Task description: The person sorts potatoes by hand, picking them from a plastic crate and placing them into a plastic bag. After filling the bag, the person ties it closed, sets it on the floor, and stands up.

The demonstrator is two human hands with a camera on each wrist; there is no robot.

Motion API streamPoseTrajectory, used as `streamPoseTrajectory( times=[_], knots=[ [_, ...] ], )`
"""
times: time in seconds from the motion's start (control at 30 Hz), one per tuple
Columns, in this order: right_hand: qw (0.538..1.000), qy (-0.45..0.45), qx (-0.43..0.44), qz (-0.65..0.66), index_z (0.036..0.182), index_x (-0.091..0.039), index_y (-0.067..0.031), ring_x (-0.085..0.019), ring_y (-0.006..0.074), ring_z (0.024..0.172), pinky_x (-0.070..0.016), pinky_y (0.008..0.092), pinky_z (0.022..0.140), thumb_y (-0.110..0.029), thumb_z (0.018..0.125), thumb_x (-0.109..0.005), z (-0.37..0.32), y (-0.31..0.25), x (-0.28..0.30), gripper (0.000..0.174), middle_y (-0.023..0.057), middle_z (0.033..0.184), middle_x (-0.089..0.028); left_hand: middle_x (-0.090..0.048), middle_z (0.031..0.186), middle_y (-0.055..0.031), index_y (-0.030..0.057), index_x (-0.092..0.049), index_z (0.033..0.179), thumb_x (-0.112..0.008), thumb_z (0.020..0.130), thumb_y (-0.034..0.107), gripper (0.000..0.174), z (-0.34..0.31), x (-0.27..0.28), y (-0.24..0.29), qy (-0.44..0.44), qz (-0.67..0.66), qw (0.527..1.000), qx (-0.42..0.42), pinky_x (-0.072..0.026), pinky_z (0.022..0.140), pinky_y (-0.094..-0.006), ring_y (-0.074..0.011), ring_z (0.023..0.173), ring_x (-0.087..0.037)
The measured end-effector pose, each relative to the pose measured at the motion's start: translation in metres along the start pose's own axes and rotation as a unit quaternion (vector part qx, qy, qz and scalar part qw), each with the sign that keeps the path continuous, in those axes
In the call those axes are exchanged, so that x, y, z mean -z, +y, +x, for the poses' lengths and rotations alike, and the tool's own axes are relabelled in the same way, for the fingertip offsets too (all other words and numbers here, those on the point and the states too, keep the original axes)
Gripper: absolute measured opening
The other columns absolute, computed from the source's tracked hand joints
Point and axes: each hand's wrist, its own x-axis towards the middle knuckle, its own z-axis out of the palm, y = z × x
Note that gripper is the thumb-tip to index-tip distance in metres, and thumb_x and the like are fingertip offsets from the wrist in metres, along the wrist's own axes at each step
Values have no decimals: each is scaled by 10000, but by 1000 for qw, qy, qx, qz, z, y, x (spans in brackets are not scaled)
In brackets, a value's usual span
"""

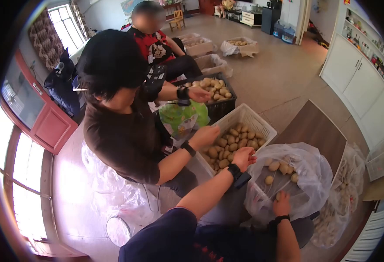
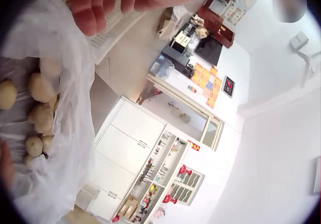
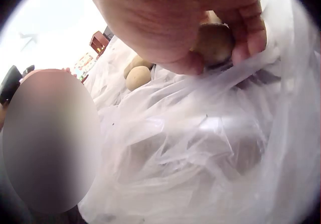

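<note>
My left hand [image 1: 244,158] hovers at the near side of a white plastic crate [image 1: 268,127] of potatoes [image 1: 231,147]. Its fingers [image 2: 93,8] hang loosely bent in the left wrist view, with nothing visible in them. Lower down, my right hand [image 1: 282,204] reaches into a clear plastic bag [image 1: 316,174] spread open in front of me. In the right wrist view, thumb and fingers [image 3: 251,33] curl round a potato [image 3: 214,43]. Several loose potatoes [image 2: 41,87] lie at the bag's far side, partly veiled by the plastic.
Another person [image 1: 122,126] sits at the left, one hand [image 1: 204,138] over the same crate. Beyond stand a dark crate [image 1: 224,107] of potatoes and a further seated person [image 1: 150,43]. A brown board [image 1: 316,126] lies behind the bag; filled clear bags [image 1: 338,205] stand right.
</note>
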Motion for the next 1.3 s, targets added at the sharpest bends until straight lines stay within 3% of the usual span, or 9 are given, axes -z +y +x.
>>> streamPoseTrajectory(
  times=[0.17,0.37,0.47,0.53,0.7,0.9,1.07,1.13,1.3],
  knots=[
    [998,-25,-29,48,1257,-490,-136,-551,432,1087,-476,499,886,-115,796,-618,-5,10,-15,479,177,1302,-474,-600,963,-85,59,-540,1094,-496,990,200,181,5,-3,0,-15,64,998,21,-534,672,-375,-226,765,-605],
    [985,18,-15,171,1238,-503,-19,-519,418,1145,-400,453,991,-123,790,-587,6,31,-21,467,233,1184,-550,-596,968,-86,63,-546,1099,-489,973,186,185,5,-4,-5,-36,77,996,19,-527,659,-365,-218,748,-597],
    [964,10,-65,259,1229,-513,11,-564,328,1096,-471,422,907,-151,807,-611,17,26,-18,463,196,1134,-579,-586,953,-82,63,-551,1129,-461,965,163,213,5,-9,-6,-24,88,996,21,-520,622,-352,-205,706,-580],
    [837,-93,-237,484,1242,-518,-37,-566,201,936,-509,370,766,-163,841,-608,24,1,2,430,94,1062,-574,-590,935,-83,58,-551,1139,-435,968,148,225,1,-14,-4,-15,103,994,22,-519,603,-350,-194,677,-570],
    [801,-96,-211,552,1243,-532,-95,-556,156,877,-512,325,687,-155,877,-576,41,-23,-1,374,41,1064,-568,-447,637,6,56,-555,1096,-431,962,133,198,-9,-19,3,-66,188,980,16,-324,434,-302,-110,469,-344],
    [773,-123,-202,589,1240,-543,-134,-570,145,823,-499,296,658,-173,905,-567,57,-74,23,337,10,1038,-588,-340,570,27,62,-566,1052,-482,953,140,152,-9,-22,5,-69,167,983,41,-270,422,-296,-100,434,-264],
    [771,-170,-181,586,1207,-557,-86,-592,151,720,-471,283,563,-374,928,-595,73,-97,40,403,38,998,-610,-436,643,1,81,-569,1049,-555,934,211,174,-2,-22,-5,-47,183,981,45,-360,465,-301,-130,499,-415],
    [777,-164,-198,574,1106,-604,-81,-557,141,576,-418,271,494,-470,946,-539,74,-116,51,425,28,826,-616,-485,690,-19,85,-568,1056,-577,924,240,203,3,-22,-9,-37,195,979,43,-400,488,-308,-148,536,-472],
    [804,-182,-162,543,1000,-627,-81,-511,114,532,-390,259,463,-499,954,-513,86,-134,60,435,15,696,-563,-572,889,-95,93,-564,1083,-560,931,351,299,0,-25,-9,-94,248,960,86,-464,531,-343,-212,603,-550]
  ],
)
